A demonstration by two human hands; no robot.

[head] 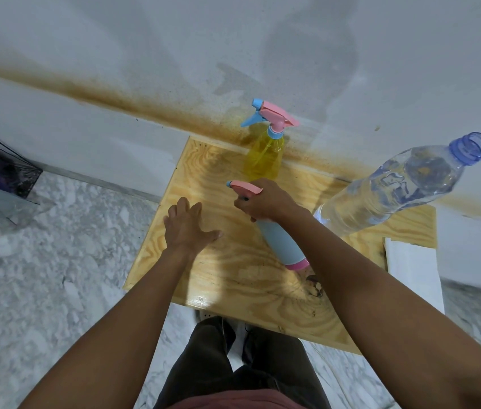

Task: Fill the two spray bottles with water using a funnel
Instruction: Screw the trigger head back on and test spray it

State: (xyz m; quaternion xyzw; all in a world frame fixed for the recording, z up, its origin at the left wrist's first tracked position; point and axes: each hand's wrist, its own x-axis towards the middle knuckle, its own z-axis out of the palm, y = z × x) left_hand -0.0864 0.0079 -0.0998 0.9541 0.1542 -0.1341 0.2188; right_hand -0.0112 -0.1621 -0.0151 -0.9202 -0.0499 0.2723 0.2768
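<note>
Forearms nearest the lens, dark trousers below them, both arms reaching out over a small wooden table. Right hand is wrapped round the neck of the blue spray bottle, fingers curled just under its pink trigger head; the pink base looks to be down on the wood, probably gripped there to steady it or to twist the head off. Head is on, so nothing can go in yet. Left hand holds nothing: fingers spread and straight, low over the table just left of the blue bottle; can't tell if it touches the wood. Looks free to take the bottle body while the right turns the cap. Yellow spray bottle stands at the far edge against the stained wall, head on too, apart from both hands, so parked as number two. Big clear water bottle on the right side of the table, cap off, mostly full, near the right forearm; that's the water source, opened for pouring. White folded sheet at the right edge. No funnel in view. Judgement: early, neither bottle opened. Risk: an elbow knocking the uncapped water bottle.
</note>
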